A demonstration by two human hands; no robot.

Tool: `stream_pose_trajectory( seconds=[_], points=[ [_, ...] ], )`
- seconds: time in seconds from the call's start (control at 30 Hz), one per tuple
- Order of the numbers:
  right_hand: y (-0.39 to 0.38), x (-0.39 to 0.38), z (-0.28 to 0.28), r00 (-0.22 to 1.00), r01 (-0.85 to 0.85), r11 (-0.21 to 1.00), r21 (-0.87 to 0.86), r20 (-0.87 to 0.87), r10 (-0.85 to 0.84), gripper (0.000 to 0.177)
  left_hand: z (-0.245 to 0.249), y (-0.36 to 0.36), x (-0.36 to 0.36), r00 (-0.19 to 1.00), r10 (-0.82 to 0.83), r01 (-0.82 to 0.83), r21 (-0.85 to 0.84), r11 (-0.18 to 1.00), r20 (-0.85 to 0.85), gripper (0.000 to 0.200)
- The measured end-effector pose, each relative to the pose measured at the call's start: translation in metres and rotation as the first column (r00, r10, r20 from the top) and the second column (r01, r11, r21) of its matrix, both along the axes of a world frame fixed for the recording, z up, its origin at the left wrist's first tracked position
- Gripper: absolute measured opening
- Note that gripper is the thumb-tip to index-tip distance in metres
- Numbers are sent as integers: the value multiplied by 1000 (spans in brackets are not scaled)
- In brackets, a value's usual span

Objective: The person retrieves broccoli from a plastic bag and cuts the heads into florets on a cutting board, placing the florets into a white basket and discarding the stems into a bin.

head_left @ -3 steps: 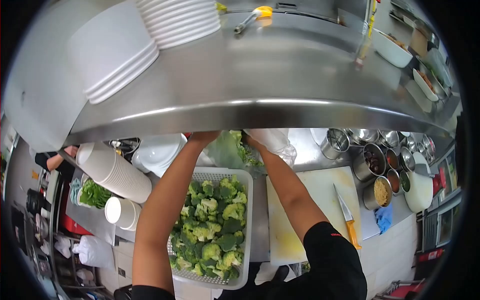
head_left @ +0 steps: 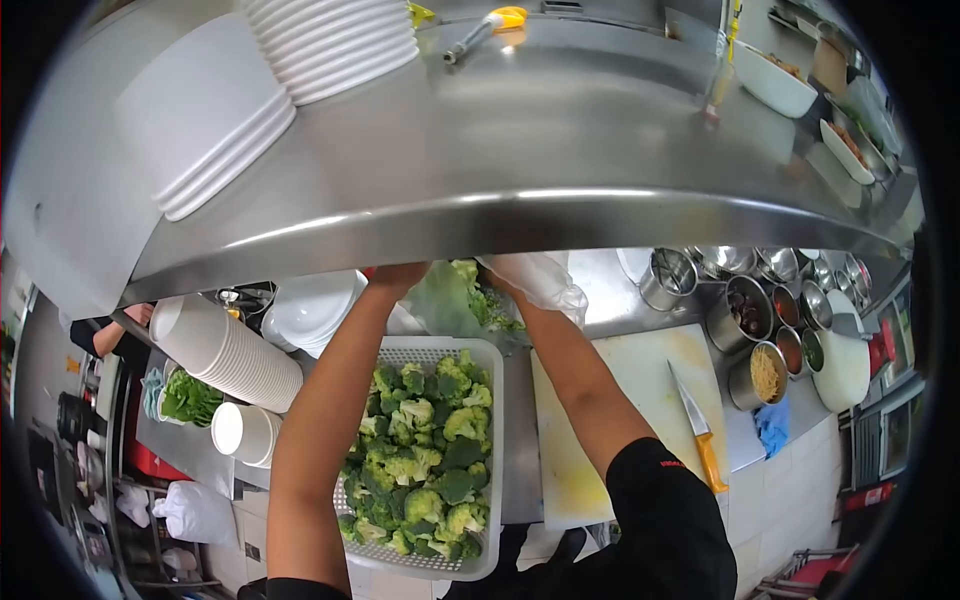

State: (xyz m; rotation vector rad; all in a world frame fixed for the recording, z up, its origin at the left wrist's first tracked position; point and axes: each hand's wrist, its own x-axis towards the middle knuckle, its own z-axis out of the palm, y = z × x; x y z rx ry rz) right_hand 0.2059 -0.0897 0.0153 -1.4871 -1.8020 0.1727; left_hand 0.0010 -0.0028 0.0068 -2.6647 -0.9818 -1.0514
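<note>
Both my arms reach forward under the steel shelf, whose edge hides my fingers. The back of my left hand (head_left: 402, 274) shows beside a clear plastic bag (head_left: 440, 300) with pale green leaves in it. On the bag's other side, my right hand (head_left: 500, 279) is mostly covered by the shelf and crumpled clear plastic (head_left: 548, 284). Chopped greens (head_left: 490, 308) lie between the two wrists. Below my left forearm stands a white perforated basket (head_left: 495, 400) filled with broccoli florets (head_left: 415, 460). A white cutting board (head_left: 640, 400) lies under my right forearm.
A knife with a yellow handle (head_left: 710, 462) lies on the board. The steel shelf (head_left: 520, 150) spans the view above my hands. Stacked white tubs (head_left: 225, 340) stand left; metal pots (head_left: 740, 312) crowd the right. A co-worker's arm (head_left: 110, 338) shows far left.
The view has shifted slightly, so the shelf and the things on it sit a little further left. My hands stay in the same place by the bag.
</note>
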Motion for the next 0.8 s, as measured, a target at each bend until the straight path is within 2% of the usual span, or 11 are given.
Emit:
stream_pose_trajectory(
  seconds=[0.1,0.2,0.27,0.33,0.37,0.4,0.43,0.47,0.53,0.63,0.8],
  points=[
    [-86,-7,119,989,28,987,-155,-137,-50,39,-1,2,2,951,139,-137,29,990,-276,27],
    [-32,6,39,992,64,986,156,96,-79,38,-4,4,13,979,123,-131,-38,991,-161,31],
    [67,46,-115,997,-71,986,-148,-6,71,43,-4,3,24,986,116,-124,-62,990,-116,32],
    [6,35,-34,972,-46,825,-563,-215,-92,37,-2,7,35,994,98,-100,-74,992,-39,35],
    [11,44,-46,975,-43,822,-568,-203,-89,37,-22,23,38,998,63,-62,232,971,4,34],
    [20,59,-70,910,-151,762,-629,-389,-141,40,-23,22,43,998,65,-66,222,973,10,34],
    [15,64,-75,804,-267,700,-662,-553,-216,43,-26,16,52,936,107,-5,-292,956,335,35],
    [6,72,-80,806,-263,695,-669,-548,-223,43,-25,13,59,775,296,220,-678,701,558,36],
    [-36,75,-60,625,-377,707,-598,-728,-282,54,-32,11,58,846,220,196,-667,719,486,41],
    [-92,98,-60,503,-564,639,-523,-831,-236,60,-32,-14,60,995,88,-44,-607,794,42,42],
    [-203,126,-77,335,-619,652,-437,-898,-285,58,-55,-27,48,868,-82,-194,-486,852,-490,57]
  ],
)
